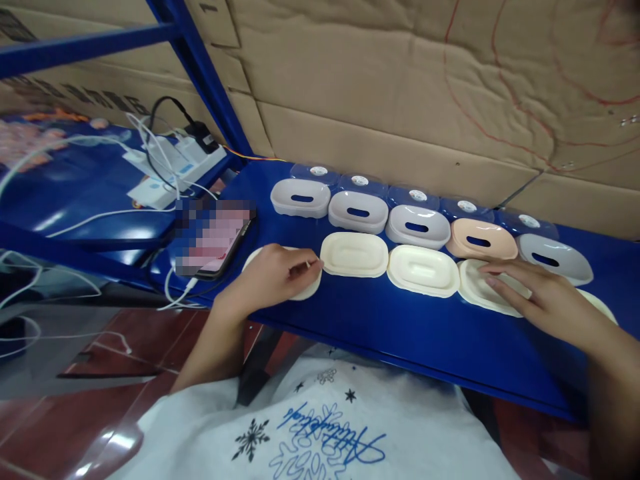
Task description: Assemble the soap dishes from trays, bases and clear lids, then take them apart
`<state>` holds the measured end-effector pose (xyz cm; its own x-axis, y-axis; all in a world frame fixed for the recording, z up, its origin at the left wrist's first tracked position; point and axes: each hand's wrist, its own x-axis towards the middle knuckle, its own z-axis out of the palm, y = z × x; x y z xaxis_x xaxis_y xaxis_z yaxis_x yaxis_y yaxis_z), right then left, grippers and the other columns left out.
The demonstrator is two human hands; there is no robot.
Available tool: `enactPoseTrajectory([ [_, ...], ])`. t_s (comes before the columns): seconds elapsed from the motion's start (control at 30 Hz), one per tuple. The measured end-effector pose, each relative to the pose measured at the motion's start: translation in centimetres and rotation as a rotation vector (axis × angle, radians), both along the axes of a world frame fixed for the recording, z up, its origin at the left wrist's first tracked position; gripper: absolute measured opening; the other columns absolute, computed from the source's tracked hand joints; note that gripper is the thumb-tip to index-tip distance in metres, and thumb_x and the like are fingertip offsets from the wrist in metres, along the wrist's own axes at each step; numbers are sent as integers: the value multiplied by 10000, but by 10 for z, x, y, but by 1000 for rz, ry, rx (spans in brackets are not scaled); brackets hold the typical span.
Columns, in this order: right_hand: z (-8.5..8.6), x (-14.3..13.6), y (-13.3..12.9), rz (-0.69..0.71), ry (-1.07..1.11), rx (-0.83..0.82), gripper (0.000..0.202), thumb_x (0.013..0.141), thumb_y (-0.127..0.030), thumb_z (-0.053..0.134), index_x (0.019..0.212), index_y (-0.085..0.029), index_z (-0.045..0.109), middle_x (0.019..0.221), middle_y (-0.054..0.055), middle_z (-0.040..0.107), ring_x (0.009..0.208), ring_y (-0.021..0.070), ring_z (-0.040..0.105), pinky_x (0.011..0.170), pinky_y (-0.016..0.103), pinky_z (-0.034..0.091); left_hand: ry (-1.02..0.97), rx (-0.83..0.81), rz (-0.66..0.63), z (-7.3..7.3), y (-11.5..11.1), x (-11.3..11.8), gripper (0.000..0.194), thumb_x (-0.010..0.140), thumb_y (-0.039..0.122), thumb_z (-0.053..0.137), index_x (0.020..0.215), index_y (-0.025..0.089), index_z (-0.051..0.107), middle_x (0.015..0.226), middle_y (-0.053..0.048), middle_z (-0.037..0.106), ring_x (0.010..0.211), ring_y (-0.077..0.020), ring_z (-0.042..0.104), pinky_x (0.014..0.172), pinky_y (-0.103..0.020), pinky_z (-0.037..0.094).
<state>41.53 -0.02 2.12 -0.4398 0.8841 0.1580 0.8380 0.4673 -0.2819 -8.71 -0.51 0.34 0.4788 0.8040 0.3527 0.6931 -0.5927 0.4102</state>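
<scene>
Left hand (273,281) lay half-curled over the leftmost cream oval tray (311,288), any grip hidden. Right hand (550,297), thumb and fingers slightly parted, was at the fourth cream tray (476,287), not closed round it. Slotted soap dishes (345,221), one peach (500,245), lined the blue table (365,327) behind the trays.

"1" (209,8), Chinese characters (107,97) on cardboard (350,53); unclear script (333,430) on shirt (425,413)

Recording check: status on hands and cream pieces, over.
Left hand partly covering leftmost cream piece; right hand at fourth cream piece from left; phone near left hand.
</scene>
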Motion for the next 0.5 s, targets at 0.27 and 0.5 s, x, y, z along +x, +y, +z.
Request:
enactPoseTrajectory([
  [0.27, -2, 3, 1, 19, 9, -18, 229, 1100, -388, 602, 1286, -370, 735, 1363, 120, 812, 1275, 301, 773, 1122, 484, 589, -5, -454, -491, 26, -34, 45, 157, 1092, 324, 631, 1131, 223, 746, 792, 36, 773, 671, -122, 726, 631, -215, 476],
  [0.5, 0, -1, -5, 48, -32, -4, 270, 1122, -409, 552, 1332, -343, 708, 1393, 109, 795, 1292, 300, 760, 1128, 471, 591, -125, -151, -707, 2, -31, 69, 200, 1129, 245, 619, 1294, 177, 710, 1383, -153, 771, 1292, -248, 748, 1085, -350, 612],
])
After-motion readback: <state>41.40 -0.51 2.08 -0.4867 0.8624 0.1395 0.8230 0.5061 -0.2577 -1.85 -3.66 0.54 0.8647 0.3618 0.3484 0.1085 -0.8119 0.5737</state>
